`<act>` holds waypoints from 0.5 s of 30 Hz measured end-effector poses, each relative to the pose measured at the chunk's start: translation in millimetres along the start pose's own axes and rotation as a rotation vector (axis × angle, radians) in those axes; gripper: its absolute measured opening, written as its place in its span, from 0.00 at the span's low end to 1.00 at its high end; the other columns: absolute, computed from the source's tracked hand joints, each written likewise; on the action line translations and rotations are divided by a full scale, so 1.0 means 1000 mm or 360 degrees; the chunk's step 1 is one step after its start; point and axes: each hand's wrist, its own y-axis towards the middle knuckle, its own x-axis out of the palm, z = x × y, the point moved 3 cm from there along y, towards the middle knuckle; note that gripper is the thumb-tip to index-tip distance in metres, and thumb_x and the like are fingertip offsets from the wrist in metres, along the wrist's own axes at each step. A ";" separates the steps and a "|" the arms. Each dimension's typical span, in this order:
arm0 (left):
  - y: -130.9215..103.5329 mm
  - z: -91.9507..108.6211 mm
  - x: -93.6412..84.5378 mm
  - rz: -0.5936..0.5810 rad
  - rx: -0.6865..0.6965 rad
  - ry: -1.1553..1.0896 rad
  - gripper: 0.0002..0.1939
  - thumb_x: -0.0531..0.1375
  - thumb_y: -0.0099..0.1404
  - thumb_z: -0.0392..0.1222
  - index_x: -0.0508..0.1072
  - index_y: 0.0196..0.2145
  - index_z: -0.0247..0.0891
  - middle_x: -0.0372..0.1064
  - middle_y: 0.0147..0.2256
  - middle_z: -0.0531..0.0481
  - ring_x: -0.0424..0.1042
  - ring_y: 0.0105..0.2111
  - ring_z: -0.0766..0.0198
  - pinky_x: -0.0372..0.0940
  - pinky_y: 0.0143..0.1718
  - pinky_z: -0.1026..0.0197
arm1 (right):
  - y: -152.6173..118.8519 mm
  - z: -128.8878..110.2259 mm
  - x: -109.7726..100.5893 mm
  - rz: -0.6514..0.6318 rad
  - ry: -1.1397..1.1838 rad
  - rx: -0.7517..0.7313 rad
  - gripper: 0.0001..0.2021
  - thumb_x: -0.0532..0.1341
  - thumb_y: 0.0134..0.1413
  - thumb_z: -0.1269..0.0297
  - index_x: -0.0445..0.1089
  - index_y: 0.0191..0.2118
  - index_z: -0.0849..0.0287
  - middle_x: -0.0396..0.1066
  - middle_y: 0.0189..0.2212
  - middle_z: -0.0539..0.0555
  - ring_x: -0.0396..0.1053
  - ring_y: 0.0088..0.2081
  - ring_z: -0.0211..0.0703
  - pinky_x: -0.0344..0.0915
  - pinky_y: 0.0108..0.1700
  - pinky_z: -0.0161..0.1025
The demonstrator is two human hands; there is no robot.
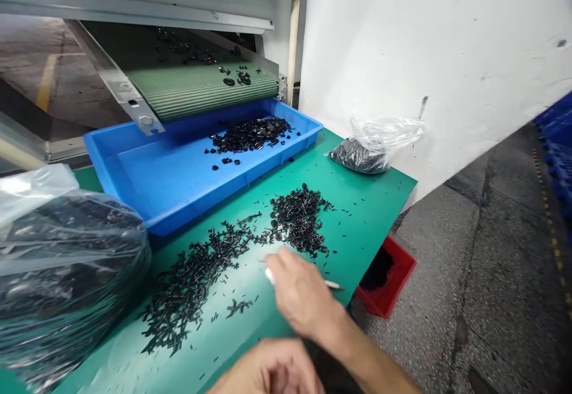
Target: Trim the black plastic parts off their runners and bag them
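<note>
My right hand [299, 289] is over the green tabletop [353, 194], its fingers bent together near a pile of small black parts [299, 215]. A small white thing shows at its fingertips, too blurred to name. A white pointed stick [333, 285] lies just right of that hand. At the bottom edge is my left hand [279, 370], its fingers curled in; whatever they may hold is hidden. A long heap of black parts [192, 284] spreads across the table's left side, with a few loose pieces [239, 307] in front of it.
A blue tray [165, 182] with black parts stands under a green conveyor belt [179, 75]. A large filled plastic bag [67, 269] sits at the left, a smaller bag [364, 152] at the back right. Below the table's right edge is a red bin [400, 275].
</note>
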 end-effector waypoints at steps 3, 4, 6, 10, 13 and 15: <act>0.008 0.012 -0.014 0.0449 0.0254 -0.0347 0.12 0.68 0.56 0.48 0.77 0.35 0.39 0.76 0.31 0.47 0.67 0.22 0.70 0.61 0.23 0.67 | -0.024 0.029 -0.021 0.0250 0.0272 0.0219 0.21 0.46 0.57 0.78 0.63 0.53 0.58 0.71 0.39 0.56 0.70 0.38 0.44 0.66 0.40 0.39; 0.011 0.017 -0.019 0.0628 0.0336 -0.0396 0.10 0.67 0.58 0.46 0.78 0.36 0.38 0.76 0.31 0.47 0.68 0.23 0.70 0.62 0.24 0.68 | -0.031 0.035 -0.025 0.0284 0.0345 0.0243 0.22 0.46 0.57 0.78 0.63 0.54 0.57 0.72 0.38 0.54 0.70 0.37 0.43 0.66 0.39 0.38; 0.015 0.023 -0.028 0.0895 0.0448 -0.0448 0.08 0.67 0.59 0.43 0.78 0.35 0.37 0.76 0.32 0.47 0.69 0.24 0.70 0.63 0.26 0.68 | -0.043 0.040 -0.029 0.0339 0.0444 0.0279 0.21 0.46 0.56 0.77 0.64 0.52 0.56 0.72 0.33 0.53 0.70 0.33 0.42 0.65 0.36 0.37; 0.019 0.024 -0.035 0.1077 0.0598 -0.0466 0.06 0.68 0.57 0.40 0.77 0.33 0.37 0.76 0.34 0.47 0.72 0.29 0.66 0.66 0.29 0.66 | -0.057 0.025 -0.026 0.0347 0.0461 0.0213 0.19 0.46 0.56 0.78 0.66 0.46 0.55 0.71 0.34 0.53 0.70 0.34 0.44 0.64 0.36 0.38; 0.020 0.022 -0.037 0.1089 0.0675 -0.0471 0.06 0.69 0.56 0.39 0.78 0.32 0.37 0.76 0.35 0.48 0.71 0.30 0.66 0.66 0.29 0.67 | -0.059 0.014 -0.019 0.0301 0.0368 0.0161 0.18 0.46 0.56 0.78 0.67 0.44 0.56 0.70 0.35 0.55 0.69 0.36 0.46 0.64 0.37 0.41; 0.019 0.021 -0.038 0.1099 0.0688 -0.0477 0.06 0.69 0.56 0.39 0.78 0.32 0.38 0.75 0.33 0.49 0.70 0.28 0.68 0.65 0.28 0.68 | -0.059 0.012 -0.015 0.0273 0.0349 0.0161 0.18 0.46 0.56 0.79 0.67 0.45 0.56 0.69 0.34 0.55 0.68 0.36 0.47 0.64 0.36 0.42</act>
